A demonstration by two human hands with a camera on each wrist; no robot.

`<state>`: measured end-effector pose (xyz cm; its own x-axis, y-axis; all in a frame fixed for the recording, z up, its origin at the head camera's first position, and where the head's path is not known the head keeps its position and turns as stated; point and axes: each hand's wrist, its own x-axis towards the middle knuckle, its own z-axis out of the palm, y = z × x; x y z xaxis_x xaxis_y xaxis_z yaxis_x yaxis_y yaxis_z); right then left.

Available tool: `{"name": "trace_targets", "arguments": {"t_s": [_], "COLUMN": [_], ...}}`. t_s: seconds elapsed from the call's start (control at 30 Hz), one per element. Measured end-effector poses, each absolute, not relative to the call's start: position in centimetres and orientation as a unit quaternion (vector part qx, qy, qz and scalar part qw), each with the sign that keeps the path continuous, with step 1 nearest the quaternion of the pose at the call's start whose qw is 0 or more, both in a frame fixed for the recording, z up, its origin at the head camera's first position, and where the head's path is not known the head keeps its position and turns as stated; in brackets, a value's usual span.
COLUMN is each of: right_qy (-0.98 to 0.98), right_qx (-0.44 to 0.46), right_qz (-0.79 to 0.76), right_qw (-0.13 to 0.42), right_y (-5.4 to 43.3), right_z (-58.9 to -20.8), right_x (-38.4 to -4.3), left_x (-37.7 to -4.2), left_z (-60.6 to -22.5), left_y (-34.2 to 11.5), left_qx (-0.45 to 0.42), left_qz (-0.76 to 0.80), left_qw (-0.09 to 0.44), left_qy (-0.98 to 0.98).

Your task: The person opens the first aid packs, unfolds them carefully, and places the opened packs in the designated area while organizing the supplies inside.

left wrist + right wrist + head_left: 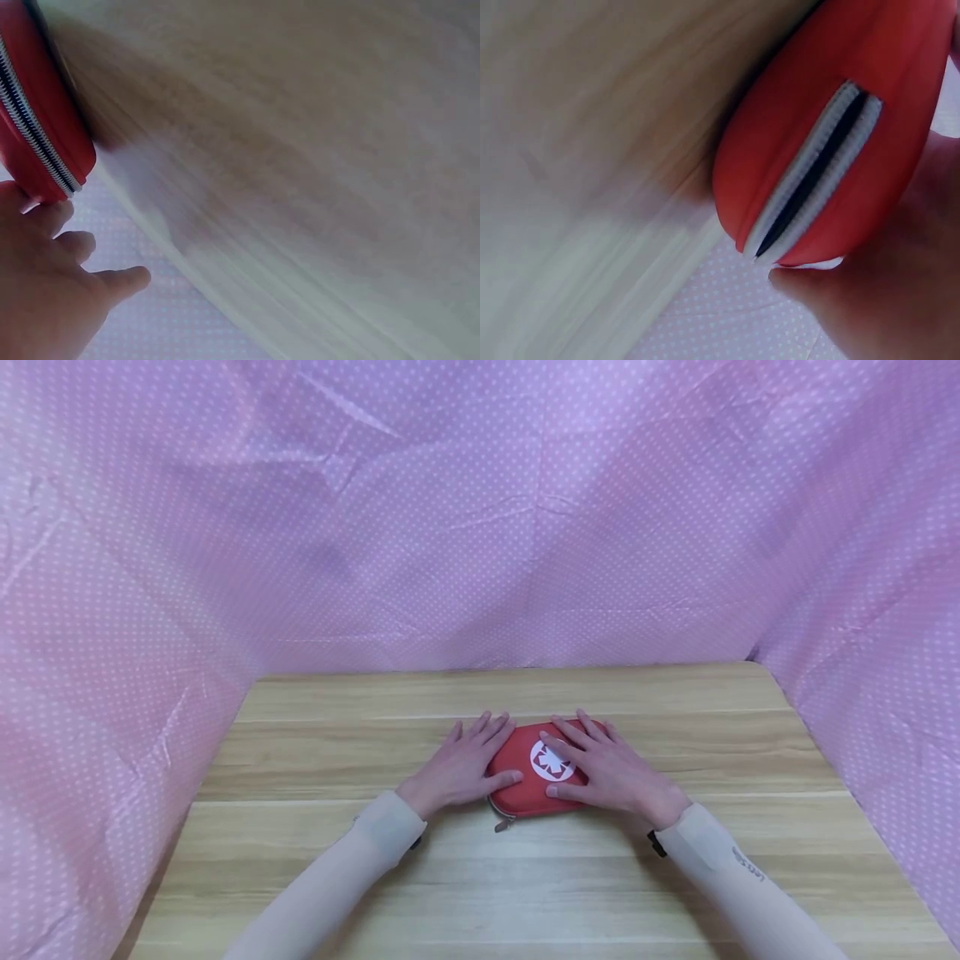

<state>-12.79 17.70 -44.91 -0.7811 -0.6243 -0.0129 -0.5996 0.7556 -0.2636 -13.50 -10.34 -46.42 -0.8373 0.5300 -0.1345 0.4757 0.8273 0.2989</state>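
A red zippered first-aid case point(525, 797) with a white round emblem lies on the wooden table. My left hand point(462, 766) rests at its left end, fingers straight and spread, with the thumb on the case's top. Across the right part of the top lies my right hand point(611, 772), its fingers spread and partly covering the emblem. A zipper pull point(504, 825) hangs at the near left corner. Both wrist views show pale zipper teeth point(810, 180) running along the side, with a dark strip between the rows. The case's underside is hidden.
The light wood-grain table point(315, 743) extends around the case on every side. Pink dotted cloth point(480, 527) hangs behind the table and along its left and right sides. Each forearm wears a pale sleeve point(330, 868) with a dark device at the wrist.
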Motion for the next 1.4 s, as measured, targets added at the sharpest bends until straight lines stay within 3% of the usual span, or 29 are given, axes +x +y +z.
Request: {"name": "trace_targets", "arguments": {"t_s": [0.43,0.8,1.4], "right_qy": [0.958,0.956,0.935], "right_qx": [-0.165,-0.140,-0.121], "right_qz": [-0.229,-0.255,-0.327], "right_qw": [0.045,0.040,0.065], "right_y": [19.4,19.8,17.3], "right_z": [-43.4,-44.3,-44.9], "right_x": [-9.1,-7.3,-9.9], "left_x": [-13.0,-10.8,-7.2], "left_z": [-45.7,-45.6,-45.4], "left_y": [-10.0,-10.0,-10.6], "left_qx": [0.214,0.152,0.101], "left_qz": [0.226,0.262,0.356], "left_qw": [0.130,0.105,0.092], "left_qy": [0.941,0.947,0.925]}}
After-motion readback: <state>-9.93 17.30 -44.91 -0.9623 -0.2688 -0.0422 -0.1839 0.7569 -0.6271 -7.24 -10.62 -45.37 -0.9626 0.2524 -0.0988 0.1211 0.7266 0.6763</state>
